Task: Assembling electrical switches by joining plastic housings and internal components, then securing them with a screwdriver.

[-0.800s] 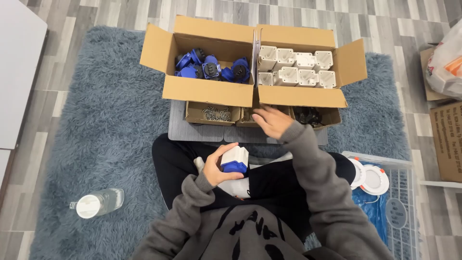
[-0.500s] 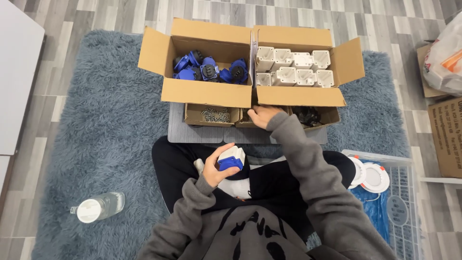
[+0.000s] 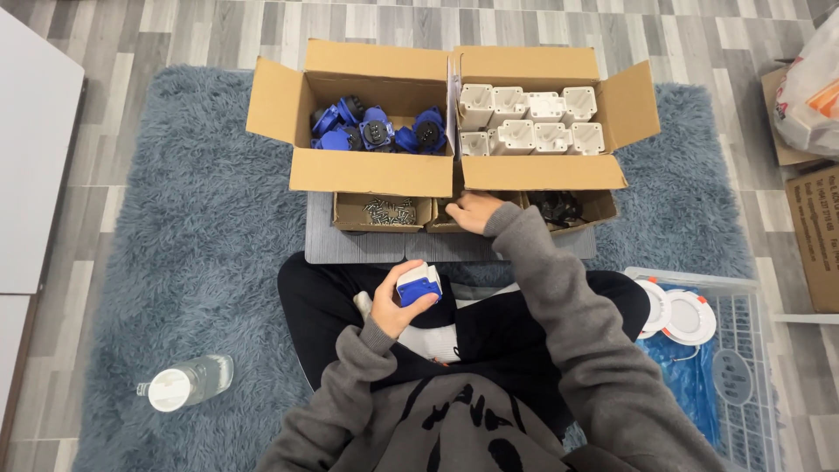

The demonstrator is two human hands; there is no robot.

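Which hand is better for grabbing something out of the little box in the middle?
Probably the right hand. It already reaches into the small middle box below the big boxes, and seems empty. The left hand is over the lap, busy holding a blue and white part.

Right hand (image 3: 472, 212) dips into the middle tray (image 3: 444, 223), fingertips lost behind the box flap (image 3: 542, 173). Screws (image 3: 390, 211) too small to count. Dark bits (image 3: 559, 208) unclear. Bag (image 3: 808, 87) and basket (image 3: 752, 385) cut off by the frame's edge.
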